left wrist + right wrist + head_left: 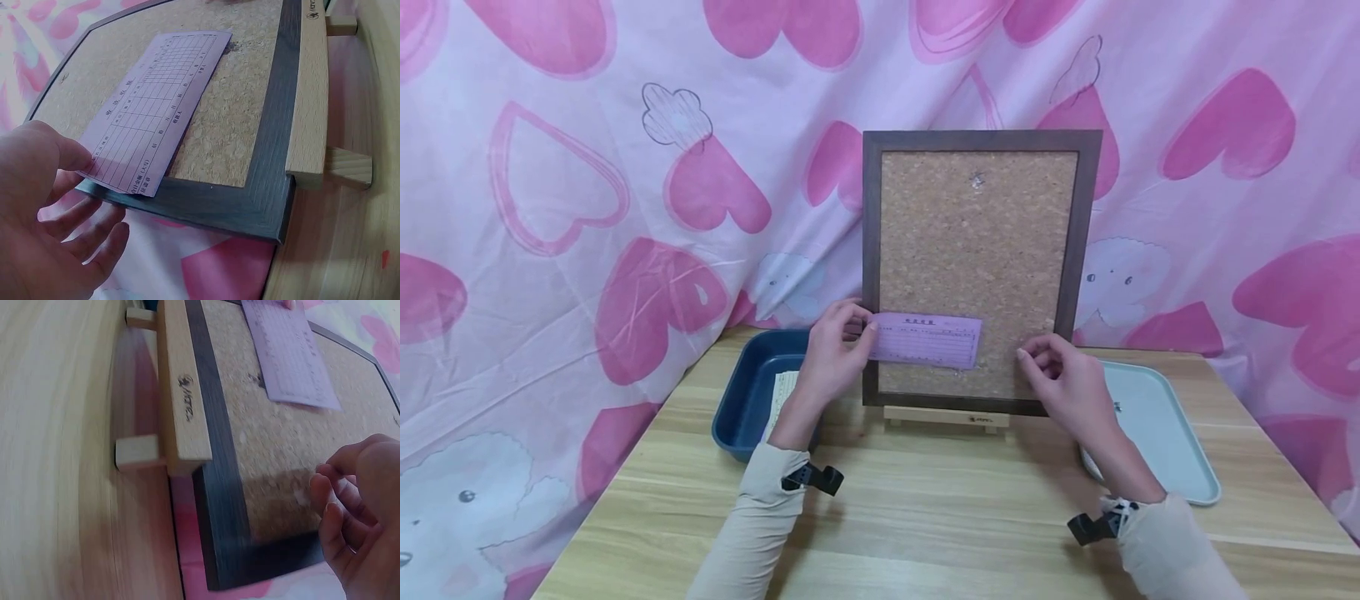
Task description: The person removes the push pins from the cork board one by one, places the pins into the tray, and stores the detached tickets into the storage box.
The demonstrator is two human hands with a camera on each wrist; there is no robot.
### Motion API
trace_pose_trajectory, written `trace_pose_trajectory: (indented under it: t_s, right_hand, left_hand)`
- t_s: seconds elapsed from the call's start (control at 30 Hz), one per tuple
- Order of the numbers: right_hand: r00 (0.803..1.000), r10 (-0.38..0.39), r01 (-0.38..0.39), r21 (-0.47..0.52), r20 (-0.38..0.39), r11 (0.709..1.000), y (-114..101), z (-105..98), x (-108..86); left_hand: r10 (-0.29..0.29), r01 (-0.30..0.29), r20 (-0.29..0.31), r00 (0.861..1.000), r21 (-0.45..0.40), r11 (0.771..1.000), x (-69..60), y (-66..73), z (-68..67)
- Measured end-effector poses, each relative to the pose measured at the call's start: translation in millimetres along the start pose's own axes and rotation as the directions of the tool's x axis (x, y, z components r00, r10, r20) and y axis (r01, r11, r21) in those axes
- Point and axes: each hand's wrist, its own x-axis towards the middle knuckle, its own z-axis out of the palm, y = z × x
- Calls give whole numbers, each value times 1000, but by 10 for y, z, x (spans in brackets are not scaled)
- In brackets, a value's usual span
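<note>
My left hand (838, 346) pinches the left end of a purple printed receipt slip (925, 340), with the thumb on its front. The slip lies across the lower part of a dark-framed corkboard (977, 250), its left end over the frame. In the left wrist view, the slip (156, 112) shows ruled columns and printed characters. By the board's lower right side is my right hand (1067, 379), fingers curled and thumb near the index fingertip. Whether something small sits between those fingertips (320, 478) cannot be made out. A small shiny clear object (977, 179) is on the upper cork.
A wooden easel (947, 415) supports the board on the wooden table (925, 517). At left stands a dark blue bin (737, 408) with paper slips (782, 392) in it. A pale green tray (1172, 433) lies at right. Behind hangs a pink heart-patterned cloth (775, 100).
</note>
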Motion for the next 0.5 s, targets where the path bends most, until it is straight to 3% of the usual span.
trace_pose_trajectory:
  t_s: [0.27, 0.5]
  right_hand:
    - [999, 6, -7, -23, -34, 1000, 104, -204, -46]
    - [997, 53, -56, -40, -56, 998, 230, -390, -123]
  left_hand:
    - [4, -4, -10, 1000, -24, 1000, -27, -7, -88]
    - [-44, 44, -8, 999, -2, 999, -46, -39, -203]
